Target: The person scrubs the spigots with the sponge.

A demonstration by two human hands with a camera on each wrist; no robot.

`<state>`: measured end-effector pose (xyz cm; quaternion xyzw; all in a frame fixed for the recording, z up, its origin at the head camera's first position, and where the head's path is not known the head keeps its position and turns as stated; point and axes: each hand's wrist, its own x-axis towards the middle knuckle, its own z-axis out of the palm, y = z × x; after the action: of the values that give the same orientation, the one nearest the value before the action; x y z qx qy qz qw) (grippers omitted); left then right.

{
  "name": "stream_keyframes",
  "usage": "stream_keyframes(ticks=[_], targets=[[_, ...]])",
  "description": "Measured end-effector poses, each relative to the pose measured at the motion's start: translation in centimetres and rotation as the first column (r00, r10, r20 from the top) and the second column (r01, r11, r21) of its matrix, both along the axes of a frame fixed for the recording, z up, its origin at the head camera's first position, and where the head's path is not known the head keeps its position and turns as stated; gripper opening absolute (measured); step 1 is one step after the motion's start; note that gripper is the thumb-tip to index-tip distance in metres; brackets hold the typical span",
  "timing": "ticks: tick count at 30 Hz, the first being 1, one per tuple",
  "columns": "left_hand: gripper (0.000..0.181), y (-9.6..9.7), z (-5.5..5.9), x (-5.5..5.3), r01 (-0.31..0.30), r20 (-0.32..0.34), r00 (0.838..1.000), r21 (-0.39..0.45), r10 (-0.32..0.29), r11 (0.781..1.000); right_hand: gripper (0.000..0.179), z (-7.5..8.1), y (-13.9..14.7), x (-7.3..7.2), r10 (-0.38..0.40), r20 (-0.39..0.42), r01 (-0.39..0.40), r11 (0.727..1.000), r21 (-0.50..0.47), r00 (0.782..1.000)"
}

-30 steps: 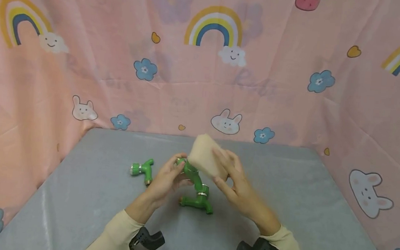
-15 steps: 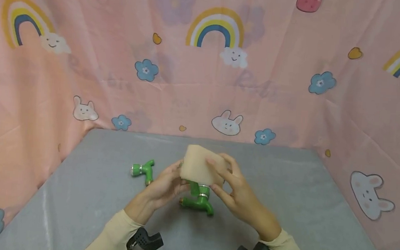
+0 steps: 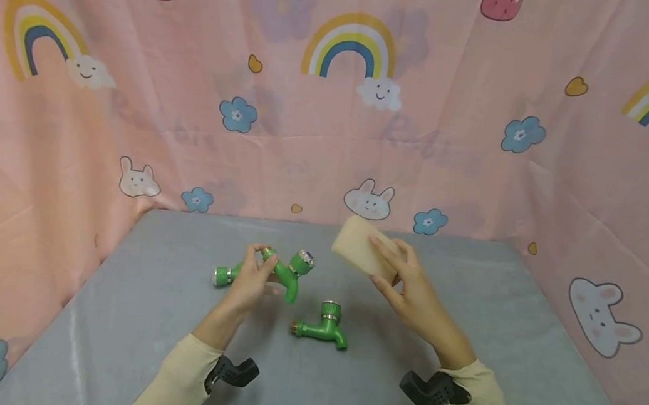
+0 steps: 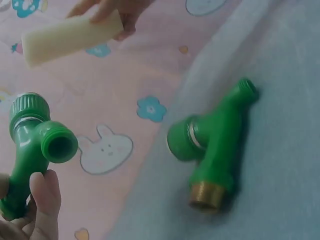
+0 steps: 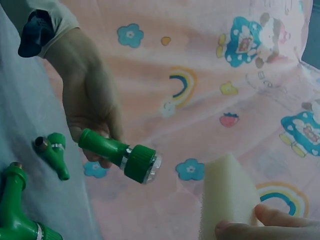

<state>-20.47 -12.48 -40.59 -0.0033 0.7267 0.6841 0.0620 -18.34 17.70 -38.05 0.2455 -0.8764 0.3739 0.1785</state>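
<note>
My left hand (image 3: 248,285) grips a green faucet (image 3: 285,275) by its threaded inlet end, above the table. Its knob points up and right and its spout hangs down. In the left wrist view the spout's round opening faces the camera. My right hand (image 3: 409,284) holds a cream sponge block (image 3: 363,246) between thumb and fingers, tilted and apart from the faucet. A second green faucet (image 4: 220,140) with a brass inlet lies behind my left hand, partly hidden by it in the head view. A third green faucet (image 3: 322,329) lies on the table between my forearms.
The grey-covered table (image 3: 462,337) reaches back to a pink printed curtain (image 3: 327,165), which also closes off both sides. Black camera mounts (image 3: 230,373) sit on both wrists over cream sleeves.
The sponge was over the held faucet and has come away to the right and up. My left hand has drawn left with the faucet, whose knob now points right.
</note>
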Motion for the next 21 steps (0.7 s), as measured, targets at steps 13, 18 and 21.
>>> stream_keyframes(ticks=[13, 18, 21], targets=[[0.037, -0.7, -1.7, -1.0, -0.057, -0.032, 0.998, -0.141, 0.053, 0.988, 0.061, -1.4, -0.4, -0.7, 0.021, 0.056, -0.022, 1.0, 0.018, 0.998], [0.041, -0.7, -2.1, -1.3, -0.088, -0.025, 0.996, -0.173, 0.085, 0.981, 0.061, -1.6, -0.5, -0.7, 0.038, 0.07, -0.04, 0.999, 0.033, 0.997], [0.042, -0.7, -2.5, -1.5, -0.119, -0.034, 0.993, -0.219, 0.114, 0.968, 0.061, -1.7, -0.6, -0.7, 0.043, 0.073, -0.047, 0.998, 0.05, 0.996]])
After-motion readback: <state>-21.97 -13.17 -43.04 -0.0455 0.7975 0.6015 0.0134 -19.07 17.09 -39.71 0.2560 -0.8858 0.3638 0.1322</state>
